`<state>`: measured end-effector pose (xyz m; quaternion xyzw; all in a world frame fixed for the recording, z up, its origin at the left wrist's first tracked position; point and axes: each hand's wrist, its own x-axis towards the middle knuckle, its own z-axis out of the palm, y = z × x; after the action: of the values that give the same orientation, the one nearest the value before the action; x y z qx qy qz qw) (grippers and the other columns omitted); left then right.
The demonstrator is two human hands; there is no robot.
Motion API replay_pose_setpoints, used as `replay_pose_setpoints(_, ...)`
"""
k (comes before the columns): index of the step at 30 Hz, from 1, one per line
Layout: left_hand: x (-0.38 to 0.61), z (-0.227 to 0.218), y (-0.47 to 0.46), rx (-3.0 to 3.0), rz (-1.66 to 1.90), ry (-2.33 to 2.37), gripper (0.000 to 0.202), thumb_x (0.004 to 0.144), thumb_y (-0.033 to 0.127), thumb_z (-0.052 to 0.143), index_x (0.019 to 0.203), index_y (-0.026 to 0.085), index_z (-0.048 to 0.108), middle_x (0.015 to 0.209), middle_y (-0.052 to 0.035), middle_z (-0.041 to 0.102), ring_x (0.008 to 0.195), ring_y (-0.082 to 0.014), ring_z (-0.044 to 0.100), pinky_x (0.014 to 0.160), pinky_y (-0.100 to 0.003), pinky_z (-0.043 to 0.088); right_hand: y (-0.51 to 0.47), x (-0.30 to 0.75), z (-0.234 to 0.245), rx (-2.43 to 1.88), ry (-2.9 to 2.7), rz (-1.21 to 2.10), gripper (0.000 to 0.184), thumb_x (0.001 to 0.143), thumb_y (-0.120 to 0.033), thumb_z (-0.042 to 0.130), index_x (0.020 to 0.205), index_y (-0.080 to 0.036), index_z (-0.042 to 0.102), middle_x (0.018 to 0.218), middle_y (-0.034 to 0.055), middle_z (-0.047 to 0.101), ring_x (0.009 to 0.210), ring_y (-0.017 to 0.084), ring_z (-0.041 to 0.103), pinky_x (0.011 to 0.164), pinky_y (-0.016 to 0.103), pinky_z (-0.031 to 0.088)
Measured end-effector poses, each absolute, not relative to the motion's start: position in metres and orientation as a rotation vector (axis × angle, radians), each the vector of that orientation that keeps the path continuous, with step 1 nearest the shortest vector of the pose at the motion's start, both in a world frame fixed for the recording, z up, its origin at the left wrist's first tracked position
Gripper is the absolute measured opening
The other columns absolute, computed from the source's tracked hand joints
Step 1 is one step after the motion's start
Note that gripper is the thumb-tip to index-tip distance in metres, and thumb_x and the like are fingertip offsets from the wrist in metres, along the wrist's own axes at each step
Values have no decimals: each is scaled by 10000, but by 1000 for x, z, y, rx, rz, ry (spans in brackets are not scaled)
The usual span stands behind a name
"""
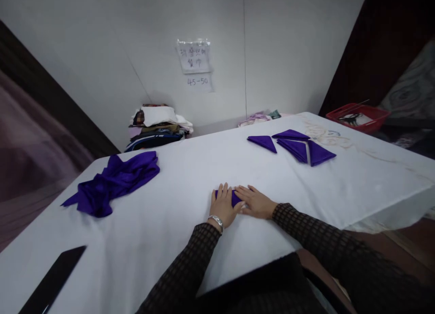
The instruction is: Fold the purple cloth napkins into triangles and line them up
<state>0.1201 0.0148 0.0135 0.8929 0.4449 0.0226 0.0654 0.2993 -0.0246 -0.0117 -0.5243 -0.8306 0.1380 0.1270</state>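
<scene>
A small folded purple napkin (235,198) lies on the white tablecloth (190,178), mostly covered by both hands. My left hand (224,206) presses flat on its left part, fingers stretched out, with a silver bracelet at the wrist. From the right, my right hand (254,202) lies flat over the napkin's other edge, its fingers extended and its thumb near my left thumb. Farther back on the right are several purple triangles of folded cloth (291,149), close together. A crumpled heap of purple cloth (117,180) rests on the left side.
Behind the table's far edge stands a stack of folded clothes (158,126), with more cloth (256,118) to its right. A red basket (374,119) is at the far right. A dark flat object (54,277) lies front left. A handwritten paper sign (194,58) hangs on the wall.
</scene>
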Motion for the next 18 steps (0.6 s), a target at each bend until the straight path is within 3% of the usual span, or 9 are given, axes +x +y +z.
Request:
replay_pose_setpoints(9,114,-15,23,2678,30,1486,775,884,613,249,1453,87,270,1538,-126,191,1426,-301,118,1128,-539,122,-24,298,-11,-1494,-2402,442,792,889,-640,360,1486,-139,216,1524,150,230,1411,247,166,1135,457,77)
replay_pose_setpoints(18,80,-29,14,2722,94,1504,754,887,595,280,1437,79,307,1520,-146,240,1415,-301,169,1110,-546,179,-23,298,-11,-1461,-2388,425,779,896,-628,362,1479,-128,236,1527,148,224,1409,251,175,1134,470,89)
